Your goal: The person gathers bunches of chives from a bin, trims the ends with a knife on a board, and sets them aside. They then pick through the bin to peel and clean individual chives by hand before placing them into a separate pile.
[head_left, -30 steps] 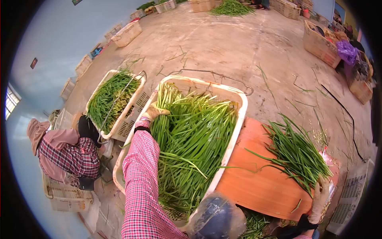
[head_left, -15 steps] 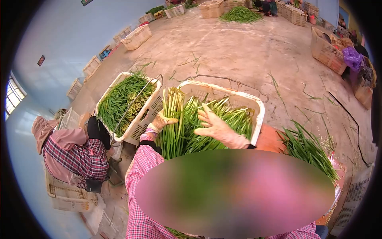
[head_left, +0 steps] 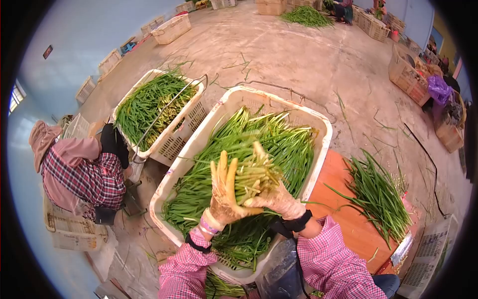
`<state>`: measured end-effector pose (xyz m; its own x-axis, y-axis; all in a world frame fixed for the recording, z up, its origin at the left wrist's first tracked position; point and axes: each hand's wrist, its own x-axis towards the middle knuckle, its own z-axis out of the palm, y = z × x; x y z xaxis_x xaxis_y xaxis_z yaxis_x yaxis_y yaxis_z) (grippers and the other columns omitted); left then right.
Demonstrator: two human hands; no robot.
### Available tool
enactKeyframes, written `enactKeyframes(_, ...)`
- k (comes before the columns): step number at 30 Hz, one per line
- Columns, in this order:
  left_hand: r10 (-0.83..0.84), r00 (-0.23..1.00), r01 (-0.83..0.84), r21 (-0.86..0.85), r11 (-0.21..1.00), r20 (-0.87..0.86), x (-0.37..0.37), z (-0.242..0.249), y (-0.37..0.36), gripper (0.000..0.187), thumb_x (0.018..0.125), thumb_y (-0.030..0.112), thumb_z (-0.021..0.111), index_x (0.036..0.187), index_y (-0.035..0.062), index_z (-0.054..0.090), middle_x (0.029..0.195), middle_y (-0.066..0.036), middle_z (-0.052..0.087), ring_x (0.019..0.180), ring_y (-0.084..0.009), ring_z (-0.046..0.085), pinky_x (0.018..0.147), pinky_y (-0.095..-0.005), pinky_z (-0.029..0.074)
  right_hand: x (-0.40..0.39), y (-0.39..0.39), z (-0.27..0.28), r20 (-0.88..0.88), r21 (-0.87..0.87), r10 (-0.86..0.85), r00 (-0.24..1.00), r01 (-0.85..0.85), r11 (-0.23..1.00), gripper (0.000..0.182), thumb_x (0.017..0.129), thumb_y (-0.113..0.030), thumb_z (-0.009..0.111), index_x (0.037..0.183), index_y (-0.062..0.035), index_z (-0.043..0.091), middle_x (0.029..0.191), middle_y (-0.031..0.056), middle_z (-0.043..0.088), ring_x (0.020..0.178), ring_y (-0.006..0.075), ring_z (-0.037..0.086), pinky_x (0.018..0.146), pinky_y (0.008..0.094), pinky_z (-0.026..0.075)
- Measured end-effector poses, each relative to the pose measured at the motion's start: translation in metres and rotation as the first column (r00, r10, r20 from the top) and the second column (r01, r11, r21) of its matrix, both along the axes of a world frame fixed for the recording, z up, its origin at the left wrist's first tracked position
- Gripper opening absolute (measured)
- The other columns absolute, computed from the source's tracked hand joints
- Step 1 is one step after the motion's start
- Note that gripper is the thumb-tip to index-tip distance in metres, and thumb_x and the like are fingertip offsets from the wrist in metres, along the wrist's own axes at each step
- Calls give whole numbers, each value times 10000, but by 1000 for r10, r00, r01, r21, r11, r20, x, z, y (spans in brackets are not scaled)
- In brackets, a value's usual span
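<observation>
Far left, a person (head_left: 82,172) in plaid crouches beside a crate (head_left: 167,144) of greens. Centre: big crate (head_left: 219,112) full of greens. Above it, left hand (head_left: 225,192), fingers straight, presses the bundle (head_left: 254,174) from its left side; right hand (head_left: 276,197) cups it from the right, grip closed around the stalk ends. Right: loose greens (head_left: 378,192) lie on the desk (head_left: 348,219).

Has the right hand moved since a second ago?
Yes. The right hand left the orange board and now grips the bundle over the white crate.
</observation>
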<state>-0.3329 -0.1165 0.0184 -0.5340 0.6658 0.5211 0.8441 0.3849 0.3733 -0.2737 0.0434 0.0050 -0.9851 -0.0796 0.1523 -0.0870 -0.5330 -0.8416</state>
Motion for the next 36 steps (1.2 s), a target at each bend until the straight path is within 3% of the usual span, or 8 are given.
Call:
enactKeyframes(3, -138, 963, 77, 258, 963, 229, 18, -8, -17, 958, 723, 330, 748, 1417, -61, 216, 1406, -299, 347, 1284, -428, 401, 1068, -555, 292, 19, -15, 16, -176, 319, 5, 984, 52, 946, 920, 621, -251, 885, 1373, -70, 388, 1298, 64, 420, 1190, 191, 442, 1021, 343, 383)
enactKeyframes(6, -107, 945, 59, 158, 986, 310, 34, -16, -54, 636, 783, 293, 675, 1272, -36, 435, 1260, -231, 514, 1170, -378, 513, 1041, -494, 364, 35, -41, 35, -635, 665, -111, 765, 614, 424, 941, 519, -469, 877, 1300, -126, 480, 1262, 159, 404, 1150, 333, 461, 1007, 433, 361)
enactKeyframes(10, -55, 653, -347, 364, 864, 755, 86, -14, -97, 317, 834, 271, 612, 1071, 61, 611, 1083, -124, 616, 1055, -310, 575, 1051, -427, 371, 54, -86, 58, -664, 402, -20, 748, 379, 834, 623, 715, -334, 767, 1242, -118, 514, 1197, 104, 572, 1169, 330, 512, 1074, 548, 276)
enactKeyframes(16, -48, 967, 34, -58, 998, -251, 137, 144, -60, 550, 800, 494, 603, 1087, 27, 563, 1016, -168, 592, 1018, -321, 574, 1039, -539, 348, 120, -73, 119, -715, 43, -248, 654, 395, 918, 496, 750, -309, 761, 1144, -88, 556, 1077, 69, 606, 1084, 266, 563, 1080, 529, 277)
enactKeyframes(24, -735, 677, 689, -371, 622, 26, 198, 98, 156, 945, 519, 501, 809, 1233, -24, 481, 1004, -186, 625, 979, -325, 600, 893, -406, 462, 267, 30, 36, 164, -555, -842, 513, 754, 351, 420, 844, -178, 600, 1235, -53, 513, 1108, 64, 605, 1009, 190, 601, 889, 345, 508)
enactKeyframes(26, -665, 520, 840, -462, 284, 537, 206, 37, 238, 967, 525, 425, 867, 1283, 2, 441, 1087, -225, 617, 1014, -329, 598, 857, -382, 484, 283, 65, -27, 296, -549, -899, 323, 828, 117, 391, 857, -226, 604, 1209, -66, 544, 1094, 56, 614, 990, 185, 607, 863, 339, 514)
enactKeyframes(31, -404, 590, 771, -637, 24, 699, 261, -104, 300, 1132, 407, 597, 862, 1281, -4, 467, 1225, -233, 557, 1149, -335, 536, 966, -376, 433, 333, 97, -174, 676, -547, -692, 253, 802, -241, 353, 824, -241, 687, 1119, -67, 601, 994, 51, 645, 839, 186, 644, 753, 337, 549)
enactKeyframes(36, -561, 744, 570, -783, 249, 363, 286, -113, 252, 1179, 425, 609, 828, 1342, 32, 362, 1277, -199, 508, 1188, -327, 503, 998, -399, 403, 374, 99, -171, 498, 184, -865, -54, 982, 45, 445, 857, -317, 667, 1173, -28, 549, 1071, 41, 599, 907, 149, 571, 801, 316, 473)
